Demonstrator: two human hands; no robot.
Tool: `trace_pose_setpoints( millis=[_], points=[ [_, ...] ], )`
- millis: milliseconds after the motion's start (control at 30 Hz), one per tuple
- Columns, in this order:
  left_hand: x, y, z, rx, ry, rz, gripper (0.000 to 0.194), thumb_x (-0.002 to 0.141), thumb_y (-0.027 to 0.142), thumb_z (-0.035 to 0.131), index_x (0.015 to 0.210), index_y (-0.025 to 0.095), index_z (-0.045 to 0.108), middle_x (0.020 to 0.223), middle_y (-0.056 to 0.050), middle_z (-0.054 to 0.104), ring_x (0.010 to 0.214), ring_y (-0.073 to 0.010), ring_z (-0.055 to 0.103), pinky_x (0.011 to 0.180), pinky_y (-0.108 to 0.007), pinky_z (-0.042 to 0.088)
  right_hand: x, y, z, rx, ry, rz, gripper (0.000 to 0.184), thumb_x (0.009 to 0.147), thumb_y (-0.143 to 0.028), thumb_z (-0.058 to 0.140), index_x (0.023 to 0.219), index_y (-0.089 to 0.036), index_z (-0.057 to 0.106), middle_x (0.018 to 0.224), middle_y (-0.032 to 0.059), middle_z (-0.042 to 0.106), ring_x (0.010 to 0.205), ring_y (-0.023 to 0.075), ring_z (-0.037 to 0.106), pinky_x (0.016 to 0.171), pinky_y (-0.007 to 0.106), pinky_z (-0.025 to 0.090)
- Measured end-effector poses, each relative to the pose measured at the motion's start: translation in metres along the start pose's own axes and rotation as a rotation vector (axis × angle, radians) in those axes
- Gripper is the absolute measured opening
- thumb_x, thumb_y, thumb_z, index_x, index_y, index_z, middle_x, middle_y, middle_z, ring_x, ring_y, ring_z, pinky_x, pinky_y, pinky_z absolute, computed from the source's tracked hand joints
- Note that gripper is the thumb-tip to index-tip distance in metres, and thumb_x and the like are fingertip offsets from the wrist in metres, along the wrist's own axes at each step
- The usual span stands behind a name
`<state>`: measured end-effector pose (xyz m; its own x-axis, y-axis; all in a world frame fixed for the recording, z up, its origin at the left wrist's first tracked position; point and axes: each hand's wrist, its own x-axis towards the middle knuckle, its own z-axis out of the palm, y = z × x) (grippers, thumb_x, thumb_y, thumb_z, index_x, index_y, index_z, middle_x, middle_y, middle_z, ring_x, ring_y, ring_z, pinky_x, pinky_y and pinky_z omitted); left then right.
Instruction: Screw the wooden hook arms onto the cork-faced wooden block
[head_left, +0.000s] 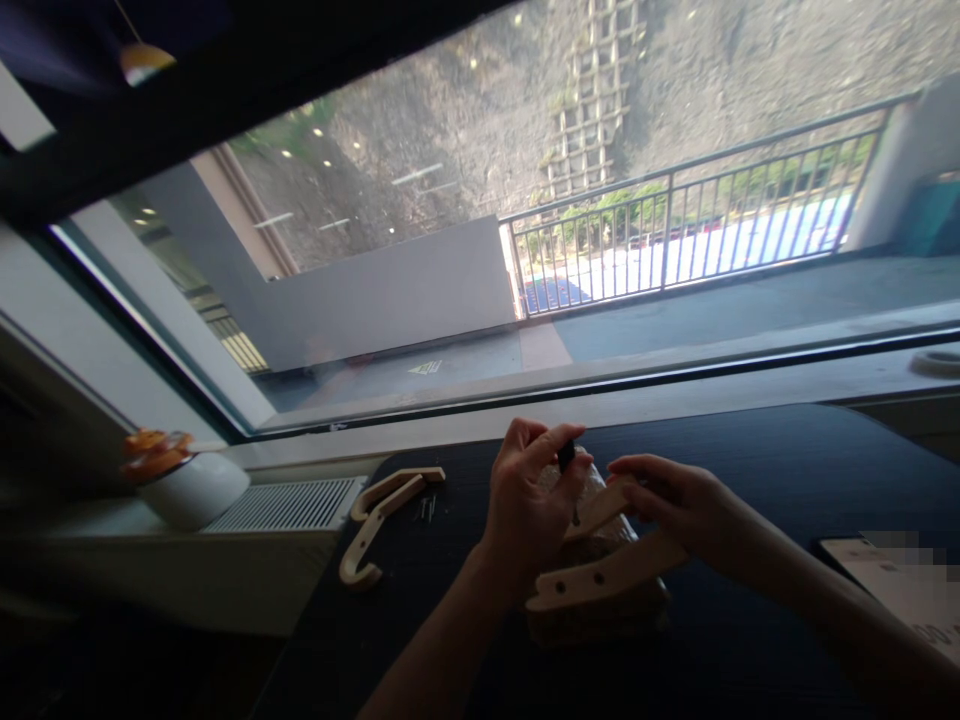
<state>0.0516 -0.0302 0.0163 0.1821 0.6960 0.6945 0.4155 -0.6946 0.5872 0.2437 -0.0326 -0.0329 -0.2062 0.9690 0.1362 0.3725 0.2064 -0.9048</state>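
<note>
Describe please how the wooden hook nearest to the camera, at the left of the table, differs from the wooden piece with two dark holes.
The wooden hook lies on the dark table, out of both hands; the two-holed piece is by the right hand, over a bundle.
The wooden hook shows its curved end; the two-holed piece has one end covered by that hand, so its shape there is unclear.
Both are pale wood.
</note>
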Motion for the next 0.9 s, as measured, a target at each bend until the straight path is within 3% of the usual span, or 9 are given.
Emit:
trace_pose_setpoints(
  millis=[267, 500, 700, 900],
  points=[
    [0.000, 0.000, 0.001, -0.038, 0.060, -0.111, 0.027, 0.077, 0.019, 0.066, 0.102, 0.020, 0.055, 0.082, 0.001, 0.060, 0.073, -0.0107, 0.059, 0.070, -0.023, 0.049, -0.001, -0.003, 0.000, 0.020, 0.004, 0.012, 0.043, 0.081, -0.050, 0.054, 0.108, -0.018, 0.063, 0.087, 0.0056, 0.070, 0.076, 0.0215, 0.065, 0.061, 0.029, 0.051],
    [-0.002, 0.000, -0.001, -0.067, 0.007, -0.114, 0.018, 0.078, 0.020, 0.064, 0.094, 0.019, 0.055, 0.083, 0.001, 0.064, 0.076, -0.0118, 0.063, 0.070, -0.023, 0.050, -0.002, -0.010, -0.001, 0.024, -0.005, 0.027, 0.041, 0.081, -0.049, 0.054, 0.106, -0.017, 0.063, 0.086, 0.0055, 0.070, 0.074, 0.0205, 0.065, 0.059, 0.028, 0.051],
    [-0.001, 0.001, -0.002, -0.065, -0.032, -0.054, 0.018, 0.082, 0.018, 0.059, 0.099, 0.020, 0.056, 0.086, -0.001, 0.064, 0.079, -0.0124, 0.062, 0.075, -0.026, 0.051, -0.002, -0.008, 0.000, 0.010, 0.015, 0.019, 0.040, 0.081, -0.048, 0.054, 0.105, -0.017, 0.064, 0.084, 0.0052, 0.070, 0.071, 0.0199, 0.064, 0.059, 0.028, 0.050],
    [-0.001, -0.001, 0.000, 0.027, 0.010, 0.074, 0.028, 0.074, 0.019, 0.068, 0.100, 0.020, 0.055, 0.096, -0.003, 0.053, 0.081, -0.0134, 0.055, 0.073, -0.028, 0.050, -0.003, -0.008, -0.001, 0.030, 0.005, 0.009, 0.040, 0.081, -0.048, 0.054, 0.105, -0.017, 0.064, 0.087, 0.0053, 0.070, 0.074, 0.0204, 0.065, 0.061, 0.028, 0.051]
  ],
)
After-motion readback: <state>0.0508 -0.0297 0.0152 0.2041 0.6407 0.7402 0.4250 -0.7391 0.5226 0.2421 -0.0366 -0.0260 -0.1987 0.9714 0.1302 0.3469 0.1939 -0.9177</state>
